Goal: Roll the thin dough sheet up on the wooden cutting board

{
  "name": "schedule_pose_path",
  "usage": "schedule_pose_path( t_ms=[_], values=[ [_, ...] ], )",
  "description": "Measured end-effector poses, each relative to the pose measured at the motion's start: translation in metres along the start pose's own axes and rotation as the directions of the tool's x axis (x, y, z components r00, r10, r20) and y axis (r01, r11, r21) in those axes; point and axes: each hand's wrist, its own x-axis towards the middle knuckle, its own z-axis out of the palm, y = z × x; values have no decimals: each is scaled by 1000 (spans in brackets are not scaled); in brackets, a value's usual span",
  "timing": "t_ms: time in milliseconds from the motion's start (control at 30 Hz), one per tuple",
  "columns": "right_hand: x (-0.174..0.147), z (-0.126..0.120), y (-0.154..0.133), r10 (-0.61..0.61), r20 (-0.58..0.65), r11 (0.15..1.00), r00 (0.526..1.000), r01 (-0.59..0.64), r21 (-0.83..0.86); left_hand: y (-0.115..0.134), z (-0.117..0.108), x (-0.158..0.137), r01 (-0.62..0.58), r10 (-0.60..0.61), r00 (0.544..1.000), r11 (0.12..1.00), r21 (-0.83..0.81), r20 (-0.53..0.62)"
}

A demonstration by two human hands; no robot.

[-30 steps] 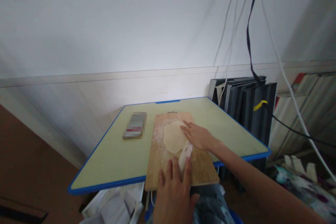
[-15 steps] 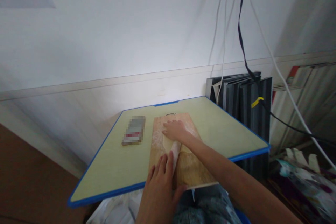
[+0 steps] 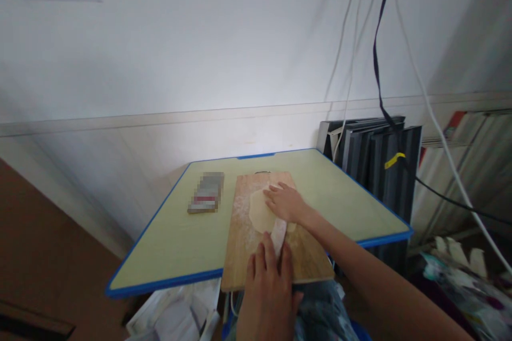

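Note:
A pale, flour-dusted rolling pin lies slanted across a wooden cutting board. Flat under its upper part is a thin, roundish sheet of dough, its right side partly covered. My right hand rests palm down over the far end of the pin, fingers stretched out above the dough. Over the near end is my left hand, its fingers extended forward along the pin and its thumb out to the side. Both hands touch the pin without fingers wrapped round it; their palms hide its ends.
The board sits on a pale yellow table with a blue edge, its near end overhanging. A blurred-out flat object lies left of the board. Dark folded panels lean at the right, where cables hang. White bags are below.
Both hands and the rolling pin have shifted to the right over the board, uncovering more of the dough's left side. The camera view has tilted slightly.

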Motion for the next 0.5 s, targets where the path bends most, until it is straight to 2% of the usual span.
schedule_pose_path(
  t_ms=[333,500],
  values=[
    [33,-2,-33,82,-47,995,996,-79,66,-27,-28,8,77,-67,983,996,-51,171],
    [27,-2,-27,35,-52,997,998,-32,74,-28,-22,9,35,-28,988,998,-44,154]
  ],
)
